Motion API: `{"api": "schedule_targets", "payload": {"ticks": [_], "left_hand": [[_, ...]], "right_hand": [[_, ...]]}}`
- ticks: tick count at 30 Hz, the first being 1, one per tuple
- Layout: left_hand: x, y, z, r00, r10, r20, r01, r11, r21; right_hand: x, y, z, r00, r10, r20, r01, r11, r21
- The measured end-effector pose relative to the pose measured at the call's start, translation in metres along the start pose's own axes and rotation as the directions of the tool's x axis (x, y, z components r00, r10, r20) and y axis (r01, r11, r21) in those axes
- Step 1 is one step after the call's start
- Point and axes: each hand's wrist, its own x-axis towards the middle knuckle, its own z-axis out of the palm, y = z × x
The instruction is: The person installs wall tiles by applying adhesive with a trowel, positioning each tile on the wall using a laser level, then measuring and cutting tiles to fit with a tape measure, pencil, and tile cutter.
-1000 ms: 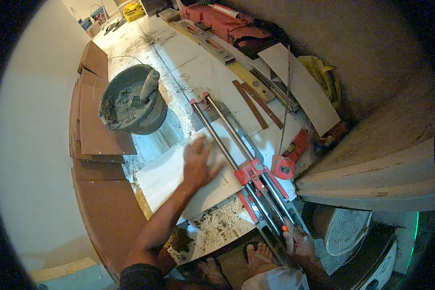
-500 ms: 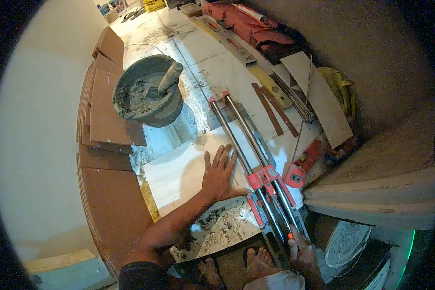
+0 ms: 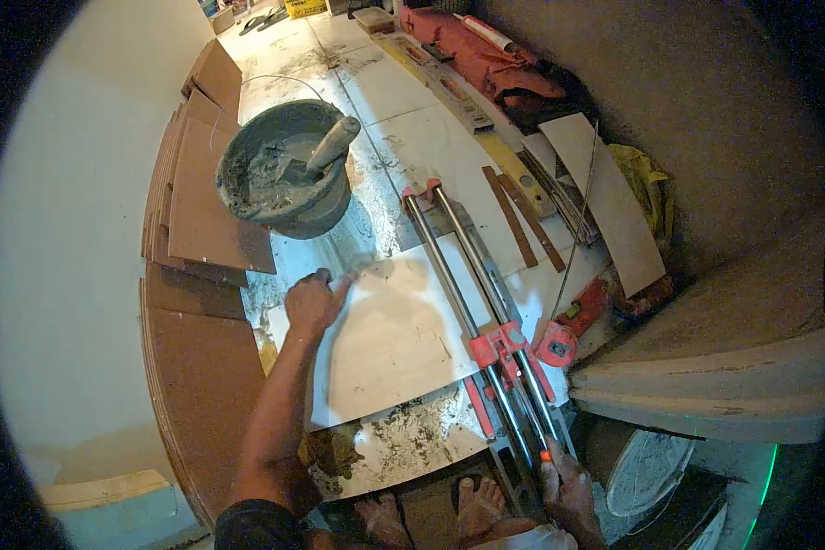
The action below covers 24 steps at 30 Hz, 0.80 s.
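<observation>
My right hand (image 3: 570, 486) is closed round the handle of a manual tile cutter (image 3: 500, 344), which has twin steel rails and red fittings. Under the rails lies a pale tile (image 3: 394, 344), with a shadow across its face. Near the tile's far left edge is my left hand (image 3: 313, 302), back upward, its fingers bent and partly blurred. Whether it grips that edge cannot be made out. A red tape measure (image 3: 556, 343) sits just right of the cutter.
Beyond my left hand stands a mortar bucket (image 3: 284, 170) with a trowel (image 3: 335, 142) in it. Brown tiles or boards (image 3: 215, 202) lean along the left wall. Spirit levels (image 3: 440, 87), brown strips (image 3: 522, 220) and a pale offcut (image 3: 610, 202) lie to the right.
My left hand has lifted from flat on the tile beside the rails and moved left to its far left edge, fingers now bent. My right hand stays on the cutter's handle.
</observation>
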Motion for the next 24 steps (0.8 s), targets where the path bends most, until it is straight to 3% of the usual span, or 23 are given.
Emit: {"api": "schedule_targets", "payload": {"ticks": [3,7,9,12,15,20,24], "left_hand": [[0.000,-0.023,-0.001,0.987,-0.157,0.028,0.153,0.983,0.101],[-0.008,-0.039,-0.001,0.996,-0.089,-0.029,0.088,0.995,-0.041],[-0.005,-0.036,-0.004,0.992,-0.125,0.018,0.126,0.992,-0.030],[-0.004,-0.036,-0.002,0.984,-0.175,0.043,0.177,0.984,-0.036],[-0.006,-0.032,-0.005,0.982,-0.187,0.013,0.188,0.980,-0.063],[-0.004,-0.030,-0.008,0.973,-0.226,0.057,0.228,0.973,-0.033],[-0.004,-0.036,0.002,0.980,-0.198,-0.029,0.195,0.979,-0.064]], "right_hand": [[-0.001,0.001,0.001,0.999,0.038,0.012,-0.038,0.999,0.002],[-0.003,0.005,0.004,0.999,0.033,-0.021,-0.032,0.998,0.058],[-0.002,0.004,0.001,0.989,0.134,0.064,-0.136,0.990,0.032],[-0.002,0.004,0.002,1.000,0.023,-0.013,-0.023,1.000,0.009],[-0.001,-0.002,-0.001,0.994,0.110,0.027,-0.110,0.994,0.002],[0.000,0.001,0.002,0.998,0.064,0.004,-0.064,0.996,0.058],[-0.002,0.000,0.000,0.995,0.098,0.023,-0.099,0.995,0.031]]}}
